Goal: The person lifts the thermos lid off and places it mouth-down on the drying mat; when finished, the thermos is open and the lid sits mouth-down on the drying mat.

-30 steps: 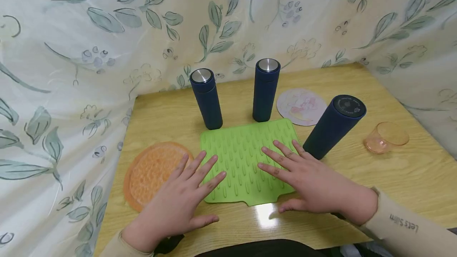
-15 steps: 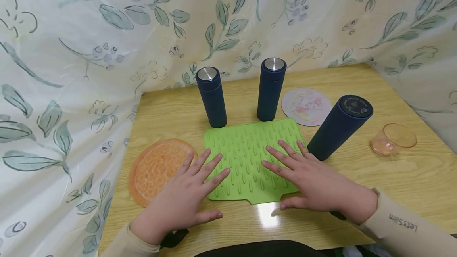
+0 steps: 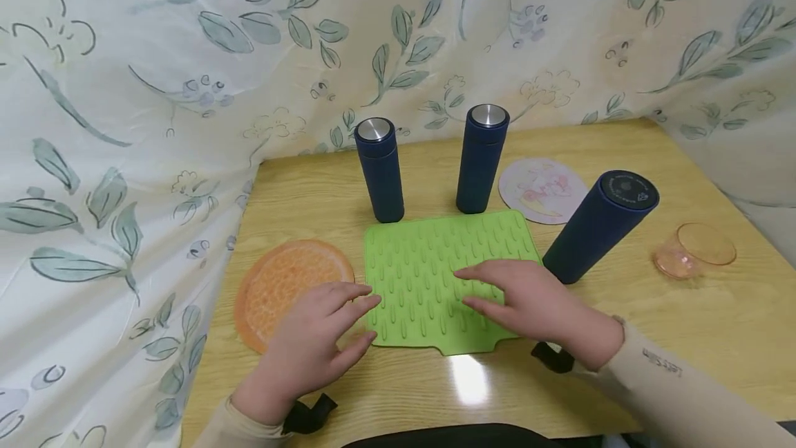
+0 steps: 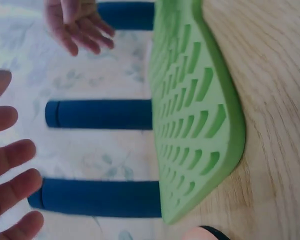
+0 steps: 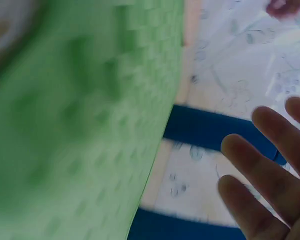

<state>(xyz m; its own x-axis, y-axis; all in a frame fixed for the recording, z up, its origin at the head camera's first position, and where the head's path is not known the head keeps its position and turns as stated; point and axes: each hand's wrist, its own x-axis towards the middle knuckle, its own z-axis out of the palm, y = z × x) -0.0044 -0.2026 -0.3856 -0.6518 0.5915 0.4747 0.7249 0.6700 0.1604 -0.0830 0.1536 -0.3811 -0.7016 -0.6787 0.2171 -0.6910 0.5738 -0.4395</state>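
Note:
Both hands hover with relaxed fingers and hold nothing. My left hand [image 3: 314, 337] is above the table between the orange round mat [image 3: 282, 282] and the ribbed green mat [image 3: 423, 282]. Over the green mat's right part is my right hand [image 3: 528, 299], near a dark blue flask [image 3: 591, 234] that stands upside down, its black base up. Behind the green mat, two more blue flasks stand upright with steel-topped lids: the left flask [image 3: 382, 182] and the middle flask [image 3: 480, 168]. In the left wrist view the left fingers [image 4: 15, 155] are apart from the green mat.
A pale pink patterned round mat [image 3: 541, 189] lies behind the upside-down flask. At the right stands a clear orange glass [image 3: 684, 254]. A leaf-patterned curtain [image 3: 348, 33] hangs along the table's back and sides. The wooden table [image 3: 423, 393] extends in front.
Both hands have lifted from a flat, spread pose, and their fingers have relaxed and drawn closer together. The head view has shifted slightly left. Flasks, mats and glass stay put.

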